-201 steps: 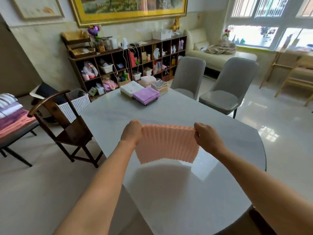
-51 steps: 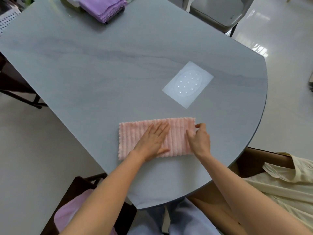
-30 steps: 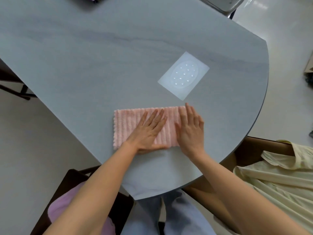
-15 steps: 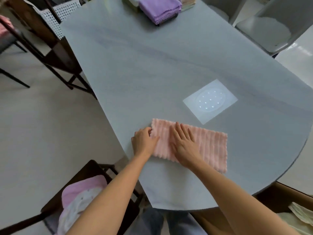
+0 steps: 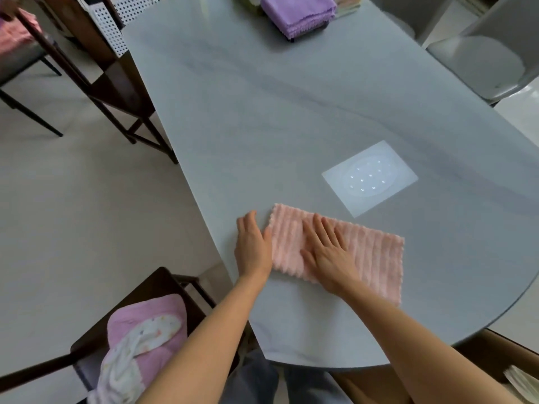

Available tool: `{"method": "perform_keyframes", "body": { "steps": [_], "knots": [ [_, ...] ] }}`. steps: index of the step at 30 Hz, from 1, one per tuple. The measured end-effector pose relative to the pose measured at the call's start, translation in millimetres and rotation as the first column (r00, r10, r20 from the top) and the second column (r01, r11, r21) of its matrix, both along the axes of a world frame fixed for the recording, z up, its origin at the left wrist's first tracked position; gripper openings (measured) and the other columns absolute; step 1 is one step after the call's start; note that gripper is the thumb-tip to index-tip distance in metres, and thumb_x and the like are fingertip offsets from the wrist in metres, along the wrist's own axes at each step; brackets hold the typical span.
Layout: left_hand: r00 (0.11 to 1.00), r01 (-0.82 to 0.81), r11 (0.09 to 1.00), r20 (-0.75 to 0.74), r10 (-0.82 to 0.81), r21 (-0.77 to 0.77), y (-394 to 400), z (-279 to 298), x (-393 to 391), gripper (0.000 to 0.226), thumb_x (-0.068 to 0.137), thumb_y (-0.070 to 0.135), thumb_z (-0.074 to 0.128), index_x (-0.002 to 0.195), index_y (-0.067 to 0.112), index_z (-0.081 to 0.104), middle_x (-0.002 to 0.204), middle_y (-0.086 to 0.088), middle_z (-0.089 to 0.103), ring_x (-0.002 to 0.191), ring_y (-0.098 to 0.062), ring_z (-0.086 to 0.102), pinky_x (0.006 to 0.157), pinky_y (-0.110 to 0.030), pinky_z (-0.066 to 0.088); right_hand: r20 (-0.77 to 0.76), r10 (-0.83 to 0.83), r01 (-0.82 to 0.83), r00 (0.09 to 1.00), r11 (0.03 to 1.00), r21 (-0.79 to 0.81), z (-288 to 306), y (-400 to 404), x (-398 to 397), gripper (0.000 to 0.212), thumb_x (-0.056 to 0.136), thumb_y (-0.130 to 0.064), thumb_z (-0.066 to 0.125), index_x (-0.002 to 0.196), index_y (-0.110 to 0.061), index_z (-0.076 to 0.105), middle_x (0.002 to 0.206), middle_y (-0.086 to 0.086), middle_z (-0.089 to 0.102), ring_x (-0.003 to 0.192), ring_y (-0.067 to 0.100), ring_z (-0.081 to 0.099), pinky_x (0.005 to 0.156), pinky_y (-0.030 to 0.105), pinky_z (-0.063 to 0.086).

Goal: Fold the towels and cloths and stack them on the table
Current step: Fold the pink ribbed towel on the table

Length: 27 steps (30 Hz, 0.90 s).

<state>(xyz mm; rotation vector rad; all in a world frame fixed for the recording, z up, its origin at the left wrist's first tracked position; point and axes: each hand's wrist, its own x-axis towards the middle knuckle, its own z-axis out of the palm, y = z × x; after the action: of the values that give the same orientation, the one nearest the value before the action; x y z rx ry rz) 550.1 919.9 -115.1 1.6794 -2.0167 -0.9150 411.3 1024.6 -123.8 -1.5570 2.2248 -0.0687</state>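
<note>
The pink cloth lay folded into a long strip near my edge of the table, ribs running across it, just as it had half a second before. My right hand stayed flat on the left half of the strip, fingers straight and spread, pressing it down. My left hand had changed: a moment earlier its fingers curled at the cloth's left end, but now it lay open on the bare tabletop beside that end, with only the thumb side touching the cloth's edge. Whether the thumb pinched any fabric I could not tell. A second ago both palms had been flat on the strip together. The purple stack sat at the far end, well apart, and the pale square patch lay just beyond the cloth.
</note>
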Motion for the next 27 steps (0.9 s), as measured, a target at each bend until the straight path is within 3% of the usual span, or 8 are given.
{"method": "perform_keyframes", "body": {
  "steps": [4, 9, 12, 15, 20, 22, 24, 27],
  "knots": [
    [0.949, 0.314, 0.877, 0.098, -0.299, -0.364, 6, -7, 1, 0.041, 0.098, 0.018, 0.038, 0.136, 0.007, 0.047, 0.141, -0.010, 0.047, 0.132, -0.023, 0.039, 0.108, -0.036, 0.032, -0.097, -0.137, 0.119, 0.986, 0.978, -0.171, -1, 7, 11, 0.059, 0.098, -0.036, 0.011, 0.152, -0.012, 0.012, 0.158, 0.005, 0.002, 0.147, 0.020, -0.001, 0.117, 0.026, -0.013],
    [0.694, 0.706, 0.668, 0.421, -0.584, -0.238, 8, -34, -13, 0.056, 0.103, 0.037, 0.017, 0.149, 0.008, 0.029, 0.157, -0.009, 0.024, 0.146, -0.029, 0.019, 0.117, -0.043, 0.012, -0.026, -0.153, 0.145, 0.988, 0.972, -0.187, -14, 3, 12, 0.062, 0.097, -0.047, 0.005, 0.150, -0.016, 0.011, 0.156, -0.002, 0.004, 0.147, 0.019, 0.002, 0.118, 0.032, -0.008],
    [0.667, 0.714, 0.675, 0.474, -0.576, -0.185, -2, -48, -7, 0.063, 0.098, 0.046, 0.021, 0.152, 0.014, 0.022, 0.160, -0.006, 0.015, 0.148, -0.029, 0.005, 0.118, -0.044, 0.007, -0.100, -0.135, 0.113, 0.986, 0.974, -0.198, -21, 7, -8, 0.058, 0.099, -0.043, 0.018, 0.152, -0.017, 0.018, 0.157, -0.001, 0.009, 0.146, 0.015, 0.006, 0.118, 0.029, -0.007],
    [0.643, 0.718, 0.685, 0.497, -0.583, -0.125, 1, -52, -10, 0.066, 0.095, 0.048, 0.023, 0.153, 0.016, 0.018, 0.160, -0.010, 0.011, 0.147, -0.034, 0.006, 0.117, -0.047, 0.004, -0.187, -0.263, 0.242, 0.947, 0.962, -0.126, -29, 36, -45, 0.063, 0.097, -0.049, 0.009, 0.153, -0.022, 0.007, 0.158, -0.004, -0.002, 0.146, 0.011, -0.004, 0.117, 0.029, -0.012],
    [0.515, 0.700, 0.712, 0.644, -0.565, 0.064, 7, -43, -10, 0.068, 0.092, 0.059, 0.000, 0.147, 0.024, -0.020, 0.157, -0.013, -0.020, 0.144, -0.030, -0.023, 0.113, -0.051, -0.019, -0.162, -0.358, 0.361, 0.920, 0.933, -0.011, -36, 67, -73, 0.069, 0.090, -0.057, -0.003, 0.153, -0.027, -0.005, 0.160, -0.002, -0.012, 0.146, 0.013, -0.013, 0.117, 0.034, -0.015],
    [0.486, 0.669, 0.732, 0.668, -0.564, 0.131, 10, -35, -9, 0.073, 0.094, 0.063, 0.009, 0.148, 0.021, -0.020, 0.156, -0.016, -0.024, 0.143, -0.031, -0.026, 0.110, -0.052, -0.024, -0.060, -0.515, 0.514, 0.855, 0.857, -0.038, -31, 76, -65, 0.071, 0.092, -0.056, 0.003, 0.153, -0.021, -0.001, 0.161, 0.003, -0.010, 0.147, 0.017, -0.009, 0.117, 0.034, -0.012],
    [0.460, 0.718, 0.679, 0.630, -0.626, 0.150, 13, -22, -16, 0.084, 0.089, 0.070, 0.013, 0.150, 0.018, -0.015, 0.156, -0.015, -0.023, 0.144, -0.032, -0.024, 0.108, -0.048, -0.027, 0.052, -0.697, 0.695, 0.715, 0.702, -0.155, -19, 93, -51, 0.066, 0.098, -0.048, 0.023, 0.151, -0.011, 0.015, 0.158, 0.012, 0.013, 0.145, 0.026, 0.013, 0.118, 0.039, 0.006],
    [0.232, 0.904, 0.393, 0.575, -0.785, 0.171, 7, -3, -33, 0.098, 0.079, 0.077, 0.017, 0.152, 0.016, -0.009, 0.158, -0.007, -0.021, 0.145, -0.030, -0.019, 0.112, -0.041, -0.021, 0.270, -0.826, 0.869, 0.495, 0.468, -0.160, -5, 98, -33, 0.054, 0.097, -0.034, 0.049, 0.140, -0.003, 0.035, 0.138, 0.015, 0.042, 0.126, 0.031, 0.041, 0.109, 0.045, 0.032]
  ]
}}
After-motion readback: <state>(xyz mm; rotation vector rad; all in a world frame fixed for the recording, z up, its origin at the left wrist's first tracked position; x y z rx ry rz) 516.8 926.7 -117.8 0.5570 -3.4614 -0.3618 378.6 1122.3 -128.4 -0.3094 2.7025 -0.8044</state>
